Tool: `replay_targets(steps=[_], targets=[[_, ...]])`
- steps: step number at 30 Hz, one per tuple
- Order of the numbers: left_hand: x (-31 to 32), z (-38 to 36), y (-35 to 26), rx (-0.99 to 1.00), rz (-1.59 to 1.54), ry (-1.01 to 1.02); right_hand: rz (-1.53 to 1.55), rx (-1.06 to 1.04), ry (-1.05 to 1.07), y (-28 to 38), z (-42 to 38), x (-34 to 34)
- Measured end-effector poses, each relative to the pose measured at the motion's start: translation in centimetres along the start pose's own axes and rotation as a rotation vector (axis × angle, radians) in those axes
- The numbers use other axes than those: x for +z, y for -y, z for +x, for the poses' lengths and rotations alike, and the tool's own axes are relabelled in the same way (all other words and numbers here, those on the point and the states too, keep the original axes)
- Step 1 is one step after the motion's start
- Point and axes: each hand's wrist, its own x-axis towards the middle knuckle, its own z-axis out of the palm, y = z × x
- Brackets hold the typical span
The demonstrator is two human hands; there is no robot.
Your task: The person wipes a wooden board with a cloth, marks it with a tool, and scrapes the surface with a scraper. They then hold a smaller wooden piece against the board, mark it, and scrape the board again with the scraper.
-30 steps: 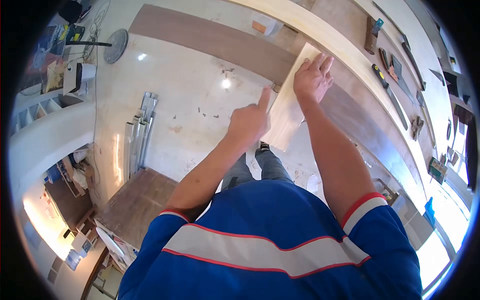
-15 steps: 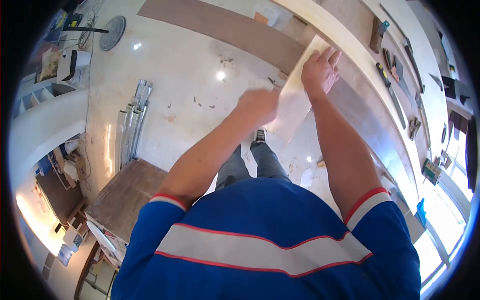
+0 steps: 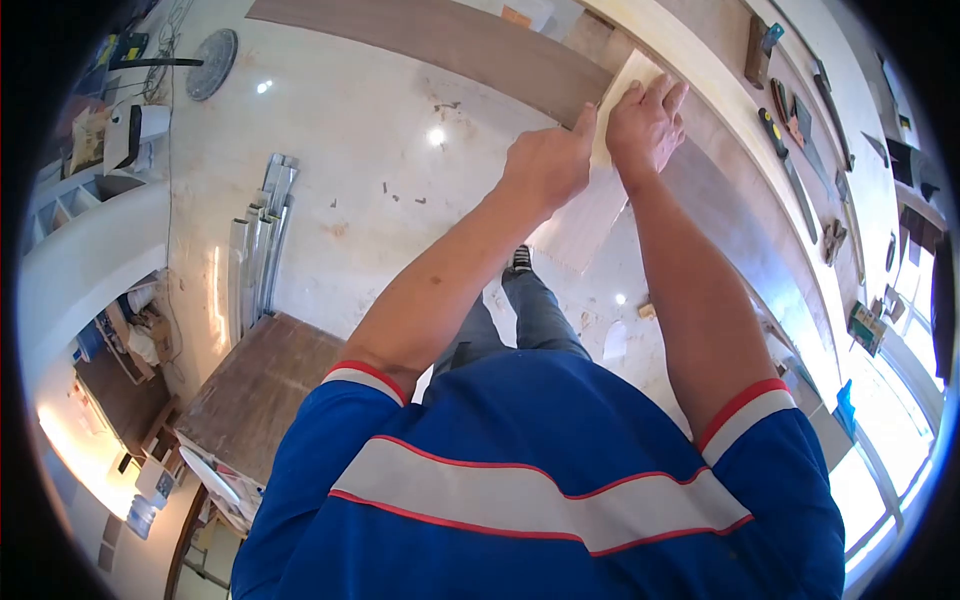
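A pale wooden board point(image 3: 585, 225) slants from the workbench toward my feet. On its upper part lies my right hand point(image 3: 645, 125), fingers spread and stretched out, pressing on the wood and holding nothing. At the board's left edge is my left hand point(image 3: 550, 165), its fingers curled and one digit pointing up along that edge. The hand itself hides whatever its curled fingers may hold. Just beyond it, a long brown plank point(image 3: 450, 40) runs up to the left from the board.
Along the right bench lie a yellow-and-black handled saw point(image 3: 790, 165), a wooden hand plane point(image 3: 760, 50) and other tools. Metal profiles point(image 3: 265, 235) stand at left, near a brown-topped box point(image 3: 260, 385). Small scraps dot the pale floor point(image 3: 400, 260).
My left hand has moved up and right along the board's edge, from a blurred position lower down. My right hand stays on the board. The view has shifted slightly.
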Motion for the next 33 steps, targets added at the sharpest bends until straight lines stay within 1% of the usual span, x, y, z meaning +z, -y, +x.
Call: replay_targets(steps=[3, 5, 7, 8, 9, 12, 13, 16, 19, 22, 24, 25, 28, 31, 33], targets=[[-0.5, -0.9, -0.5, -0.013, -0.012, 0.036, 0.01, 0.001, 0.011, -0.1, -0.2, 0.1], [-1.6, -3.2, -0.5, -0.049, 0.018, 0.181, 0.005, 0.021, 0.021, -0.3, -0.5, -0.1], [1.4, -5.4, 2.4, -0.059, 0.156, 0.351, -0.007, 0.042, 0.041, 0.1, 0.3, 0.2], [1.8, -8.0, 3.2, -0.081, 0.152, 0.41, -0.011, 0.038, 0.061, -0.2, -0.7, -0.1], [1.4, -8.3, 4.1, -0.091, 0.17, 0.447, 0.004, 0.036, 0.052, 0.3, 0.0, -0.1], [-3.7, -7.8, 1.0, -0.179, 0.116, 0.346, -0.008, 0.038, 0.037, -0.6, -0.5, 0.3], [-3.2, -6.7, 0.5, -0.246, 0.076, 0.282, -0.003, 0.014, 0.015, -0.1, 0.0, 0.3], [-2.1, -2.5, 0.1, -0.178, -0.008, 0.05, -0.002, 0.038, 0.047, 0.4, 0.0, -0.1], [-2.3, 2.2, -0.6, -0.07, -0.014, 0.043, -0.014, 0.032, 0.028, 0.4, 0.0, -0.1], [-1.6, 4.9, -0.7, -0.022, -0.048, 0.004, -0.002, 0.016, 0.016, 0.1, 0.1, 0.2], [-1.3, 5.5, -0.8, -0.026, -0.061, 0.031, -0.004, 0.02, 0.017, 0.4, 0.1, -0.1], [-1.2, 5.5, -1.0, -0.029, -0.068, 0.044, -0.004, 0.02, 0.018, 0.3, 0.0, -0.1], [0.0, 2.6, -0.6, -0.015, -0.002, -0.005, 0.004, -0.005, -0.009, -0.2, 0.1, 0.6], [-2.1, 1.9, -0.2, -0.021, 0.036, 0.157, 0.015, 0.012, 0.014, 0.1, 0.0, -0.1], [-2.0, 1.7, -0.1, -0.02, 0.005, 0.13, -0.005, 0.004, 0.009, 0.0, 0.2, -0.2]])
